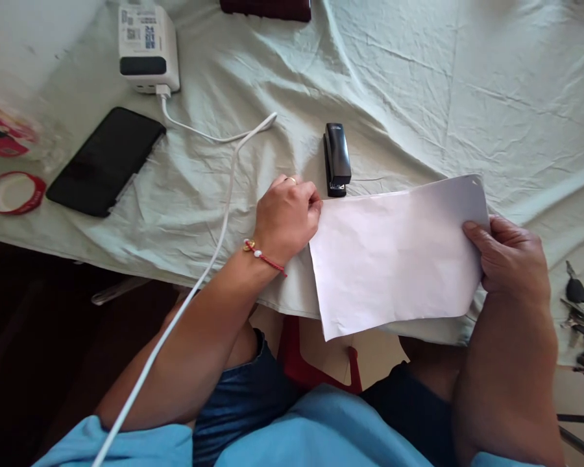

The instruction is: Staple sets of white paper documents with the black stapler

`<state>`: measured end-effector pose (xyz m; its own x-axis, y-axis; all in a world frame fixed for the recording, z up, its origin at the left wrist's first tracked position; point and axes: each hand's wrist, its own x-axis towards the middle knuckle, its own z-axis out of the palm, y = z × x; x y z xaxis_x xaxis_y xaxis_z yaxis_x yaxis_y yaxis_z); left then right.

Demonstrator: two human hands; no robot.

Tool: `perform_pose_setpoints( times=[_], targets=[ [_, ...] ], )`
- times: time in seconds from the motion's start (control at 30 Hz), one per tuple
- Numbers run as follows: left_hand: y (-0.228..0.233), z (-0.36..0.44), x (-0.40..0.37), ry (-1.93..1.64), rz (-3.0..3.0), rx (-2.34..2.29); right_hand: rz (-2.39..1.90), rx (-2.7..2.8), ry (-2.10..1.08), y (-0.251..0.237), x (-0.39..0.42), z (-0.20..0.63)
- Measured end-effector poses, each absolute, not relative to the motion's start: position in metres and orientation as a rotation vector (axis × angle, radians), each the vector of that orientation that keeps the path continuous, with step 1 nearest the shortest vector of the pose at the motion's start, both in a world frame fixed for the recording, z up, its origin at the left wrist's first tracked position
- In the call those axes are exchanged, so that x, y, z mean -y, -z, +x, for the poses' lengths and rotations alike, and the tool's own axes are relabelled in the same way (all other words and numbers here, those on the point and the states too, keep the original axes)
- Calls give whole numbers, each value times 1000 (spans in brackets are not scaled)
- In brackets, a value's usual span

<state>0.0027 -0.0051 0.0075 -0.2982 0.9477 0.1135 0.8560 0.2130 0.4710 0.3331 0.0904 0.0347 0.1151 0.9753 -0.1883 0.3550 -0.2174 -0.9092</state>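
Observation:
A small stack of white paper sheets (394,253) is tilted slightly, its lower part past the table's front edge. My right hand (513,259) grips its right side, thumb on top and fingers underneath. At the upper left corner is my left hand (287,214), with curled fingers and the thumb against the paper's edge; its fingertips are partly hidden. A black stapler (338,155) stands just beyond the paper's top edge, its jaw end facing me. A small light mark or fold shows at the upper right corner of the sheets.
A pale green cloth (399,91) covers the table. On the left are a white charger (148,48) with a white cable (228,194) crossing over my left arm, a black phone (107,162) and a red tape roll (14,192). Keys (581,318) lie at the right edge.

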Motion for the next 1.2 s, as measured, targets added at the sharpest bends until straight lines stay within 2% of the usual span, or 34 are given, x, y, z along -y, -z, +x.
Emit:
perform_pose_setpoints(
  times=[0.37, 0.8, 1.2],
  targets=[
    [5, 3, 0, -835, 1838, -2177, -1580, 1088, -1151, -40, -92, 334],
    [-17, -11, -6, -737, 1582, -2040, -1689, 1022, -1141, -43, -94, 333],
    [-15, -5, -10, -900, 1583, -1971, -1685, 1026, -1108, -41, -94, 327]
  ],
)
